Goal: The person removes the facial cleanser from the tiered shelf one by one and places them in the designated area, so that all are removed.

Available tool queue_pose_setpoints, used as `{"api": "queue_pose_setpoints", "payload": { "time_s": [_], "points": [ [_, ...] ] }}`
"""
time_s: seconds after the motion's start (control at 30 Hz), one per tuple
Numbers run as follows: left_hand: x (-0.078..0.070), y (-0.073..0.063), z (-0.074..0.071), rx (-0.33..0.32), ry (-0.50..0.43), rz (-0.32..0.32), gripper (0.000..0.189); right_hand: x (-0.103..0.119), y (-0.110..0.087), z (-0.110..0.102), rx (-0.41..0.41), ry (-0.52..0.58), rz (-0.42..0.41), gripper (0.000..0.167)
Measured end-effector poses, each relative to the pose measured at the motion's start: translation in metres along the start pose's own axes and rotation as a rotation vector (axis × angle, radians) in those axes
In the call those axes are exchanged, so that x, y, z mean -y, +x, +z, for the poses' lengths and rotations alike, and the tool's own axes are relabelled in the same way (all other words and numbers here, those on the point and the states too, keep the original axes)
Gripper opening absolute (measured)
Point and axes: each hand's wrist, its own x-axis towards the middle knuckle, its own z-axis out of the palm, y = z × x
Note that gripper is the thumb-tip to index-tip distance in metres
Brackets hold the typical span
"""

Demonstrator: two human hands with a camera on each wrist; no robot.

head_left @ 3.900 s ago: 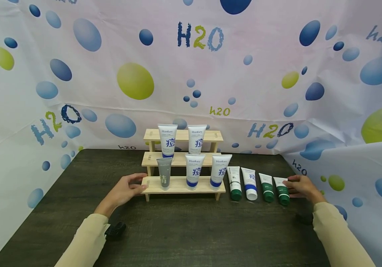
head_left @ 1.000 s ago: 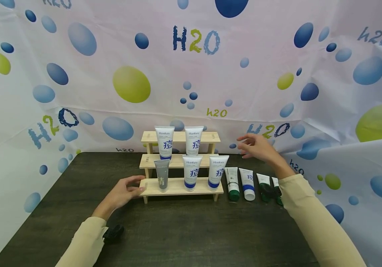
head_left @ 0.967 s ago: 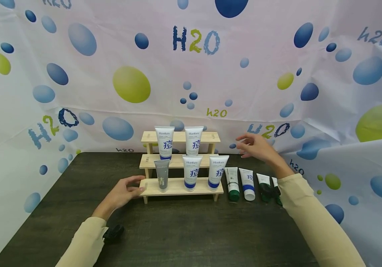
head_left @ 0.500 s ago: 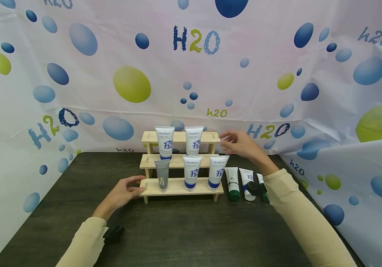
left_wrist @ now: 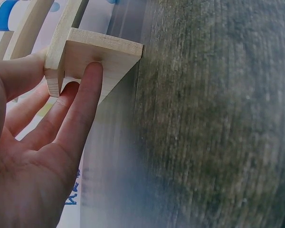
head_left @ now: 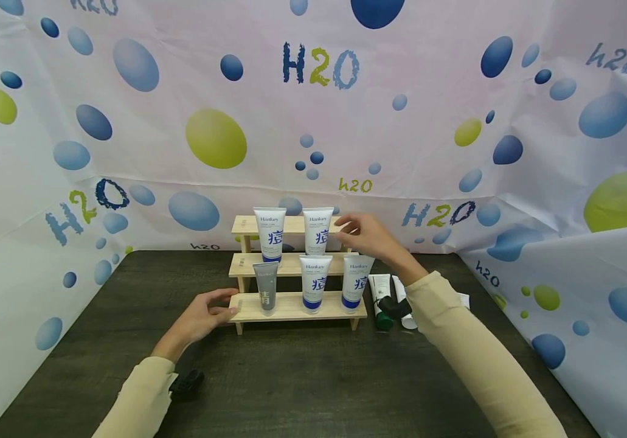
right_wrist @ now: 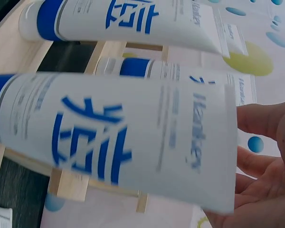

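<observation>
A three-tier wooden display stand (head_left: pixel 290 304) holds several upright squeeze tubes. On its lowest step are a grey tube (head_left: pixel 266 289) and two white tubes with blue caps, a middle one (head_left: pixel 315 283) and a right one (head_left: pixel 354 286). Two more white tubes, a left one (head_left: pixel 270 231) and a right one (head_left: pixel 317 231), rise from the middle step. My left hand (head_left: pixel 200 319) grips the left end of the lowest step, thumb above and fingers underneath. Beside the upper right tube is my right hand (head_left: pixel 370 237), fingers bent loosely and holding nothing. In the right wrist view, a white tube (right_wrist: pixel 147 137) partly covers this hand.
Several tubes lie on the dark table (head_left: pixel 291 377) right of the stand, among them a green-capped one (head_left: pixel 381 286); my right sleeve (head_left: pixel 461 334) hides part of the row. A bubble-patterned backdrop (head_left: pixel 154 134) hangs behind.
From the lying tubes at the far right, my right hand has risen and travelled left to the upper right tube. My left hand keeps its grip on the stand.
</observation>
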Motion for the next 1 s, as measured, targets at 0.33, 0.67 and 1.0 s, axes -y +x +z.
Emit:
{"api": "queue_pose_setpoints", "payload": {
  "time_s": [0.33, 0.67, 1.0],
  "points": [
    [0.001, 0.000, 0.001, 0.000, 0.005, -0.001, 0.057, 0.008, 0.010, 0.012, 0.031, 0.045, 0.027, 0.046],
    [0.000, 0.000, 0.001, 0.008, -0.003, -0.006, 0.057, 0.010, 0.017, 0.020, 0.046, 0.158, 0.073, 0.045],
    [0.000, 0.000, -0.001, 0.006, 0.002, -0.014, 0.059, 0.007, 0.019, 0.025, 0.067, 0.214, 0.079, 0.046]
  ]
}}
